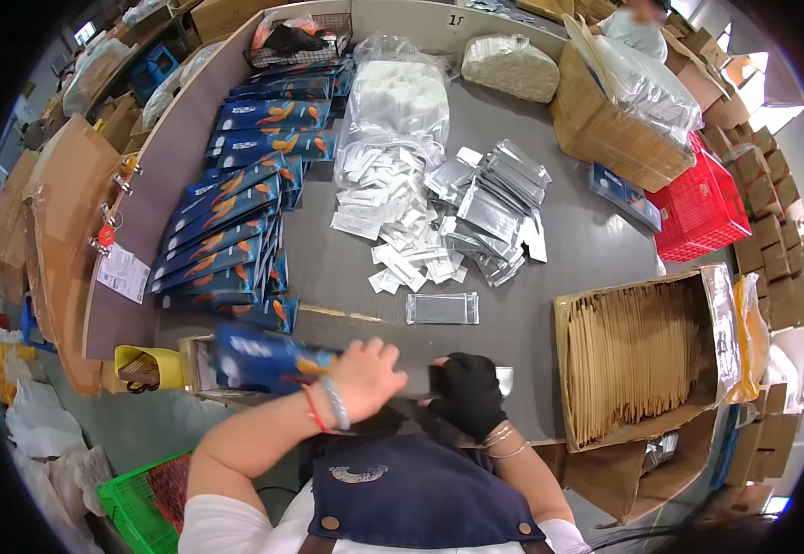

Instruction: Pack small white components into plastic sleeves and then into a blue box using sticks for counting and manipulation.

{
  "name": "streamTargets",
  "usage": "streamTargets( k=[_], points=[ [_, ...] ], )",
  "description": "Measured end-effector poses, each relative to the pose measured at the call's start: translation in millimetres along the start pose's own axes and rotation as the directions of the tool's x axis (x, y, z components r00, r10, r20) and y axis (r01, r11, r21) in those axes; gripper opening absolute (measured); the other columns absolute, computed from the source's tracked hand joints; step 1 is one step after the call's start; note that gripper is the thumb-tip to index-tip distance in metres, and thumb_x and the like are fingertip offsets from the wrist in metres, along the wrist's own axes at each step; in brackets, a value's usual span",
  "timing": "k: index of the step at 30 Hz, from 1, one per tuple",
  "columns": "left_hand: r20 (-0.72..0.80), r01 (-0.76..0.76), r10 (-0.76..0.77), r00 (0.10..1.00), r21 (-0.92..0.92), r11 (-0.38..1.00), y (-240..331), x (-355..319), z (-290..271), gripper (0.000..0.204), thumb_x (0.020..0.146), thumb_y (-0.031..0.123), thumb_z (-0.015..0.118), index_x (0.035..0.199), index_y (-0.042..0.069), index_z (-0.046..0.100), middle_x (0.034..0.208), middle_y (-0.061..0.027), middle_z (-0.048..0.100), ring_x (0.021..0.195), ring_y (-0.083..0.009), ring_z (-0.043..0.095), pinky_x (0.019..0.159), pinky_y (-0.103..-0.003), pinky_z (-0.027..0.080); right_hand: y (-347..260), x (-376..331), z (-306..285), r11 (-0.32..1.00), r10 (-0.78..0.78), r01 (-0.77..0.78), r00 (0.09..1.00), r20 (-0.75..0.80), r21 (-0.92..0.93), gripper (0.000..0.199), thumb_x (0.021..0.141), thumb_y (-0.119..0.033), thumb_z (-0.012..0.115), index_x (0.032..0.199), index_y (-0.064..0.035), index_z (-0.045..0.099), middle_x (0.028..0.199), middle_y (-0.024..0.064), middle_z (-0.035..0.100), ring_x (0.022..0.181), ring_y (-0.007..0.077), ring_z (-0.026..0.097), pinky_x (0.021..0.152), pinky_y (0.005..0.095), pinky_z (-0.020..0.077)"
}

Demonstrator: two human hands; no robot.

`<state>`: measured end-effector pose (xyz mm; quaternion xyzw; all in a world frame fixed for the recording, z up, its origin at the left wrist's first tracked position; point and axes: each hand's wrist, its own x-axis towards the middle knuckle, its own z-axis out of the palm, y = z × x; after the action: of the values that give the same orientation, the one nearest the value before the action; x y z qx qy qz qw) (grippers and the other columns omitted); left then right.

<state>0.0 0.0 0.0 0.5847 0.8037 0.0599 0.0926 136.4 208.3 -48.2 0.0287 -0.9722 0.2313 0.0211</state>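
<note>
My left hand [365,374] grips a blue package with an orange design [263,358] at the near table edge. My right hand [465,392], in a black fingerless glove, is closed on a silver foil pouch [503,379] beside it. A clear flat sleeve [442,308] lies on the grey table [568,249] just beyond both hands. Further back lie a pile of small white packets [392,217] and a stack of silver foil pouches [489,203]. Rows of blue packages [235,212] overlap along the left.
An open cardboard box of brown envelopes [637,355] stands at the right. A red crate [702,208], another cardboard box [610,125], a clear bag of white packets [397,92] and a wire basket [296,42] sit further back. A green basket [139,499] is lower left. Another person [642,23] sits opposite.
</note>
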Motion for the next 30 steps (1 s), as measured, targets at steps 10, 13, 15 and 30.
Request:
streamTargets(
  k=[10,13,15,30],
  points=[
    [-0.453,0.505,-0.534,0.714,-0.196,0.841,-40,-43,37,0.077,0.063,0.038,0.081,0.126,0.005,0.054,0.143,-0.0239,0.036,0.131,-0.0465,0.032,0.107,-0.055,0.029,-3,-7,-17,0.978,0.191,-0.201,0.969,-0.155,-0.05,0.058,0.058,-0.038,0.084,0.104,-0.0111,0.061,0.098,0.0068,0.062,0.093,0.027,0.06,0.082,0.0425,0.0419],
    [-0.163,0.638,-0.724,0.671,-0.37,0.675,10,-39,89,0.104,0.06,0.052,0.083,0.141,0.002,0.039,0.148,-0.0239,0.028,0.136,-0.0482,0.022,0.111,-0.062,0.014,-10,-6,-15,0.979,0.178,-0.187,0.978,-0.105,-0.08,0.057,0.058,-0.038,0.084,0.103,-0.0118,0.061,0.098,0.0059,0.062,0.092,0.0265,0.06,0.082,0.0425,0.0417],
    [-0.202,0.627,-0.733,0.65,-0.401,0.667,9,-38,104,0.106,0.061,0.051,0.084,0.142,0.002,0.037,0.149,-0.0244,0.027,0.138,-0.0466,0.02,0.111,-0.062,0.013,-13,-6,-17,0.98,0.163,-0.172,0.982,-0.093,-0.096,0.056,0.058,-0.039,0.084,0.102,-0.0118,0.062,0.098,0.0056,0.062,0.092,0.0263,0.06,0.081,0.0426,0.0418],
    [-0.244,0.422,-0.56,0.792,-0.444,0.79,-22,-9,91,0.079,0.069,0.036,0.08,0.135,0.005,0.049,0.142,-0.0169,0.041,0.134,-0.0387,0.032,0.109,-0.058,0.021,-23,21,30,0.995,-0.04,0.05,0.993,-0.112,0.089,0.065,0.065,-0.043,0.08,0.118,-0.0109,0.06,0.115,0.0107,0.06,0.107,0.0292,0.056,0.094,0.0469,0.0374]
  ],
)
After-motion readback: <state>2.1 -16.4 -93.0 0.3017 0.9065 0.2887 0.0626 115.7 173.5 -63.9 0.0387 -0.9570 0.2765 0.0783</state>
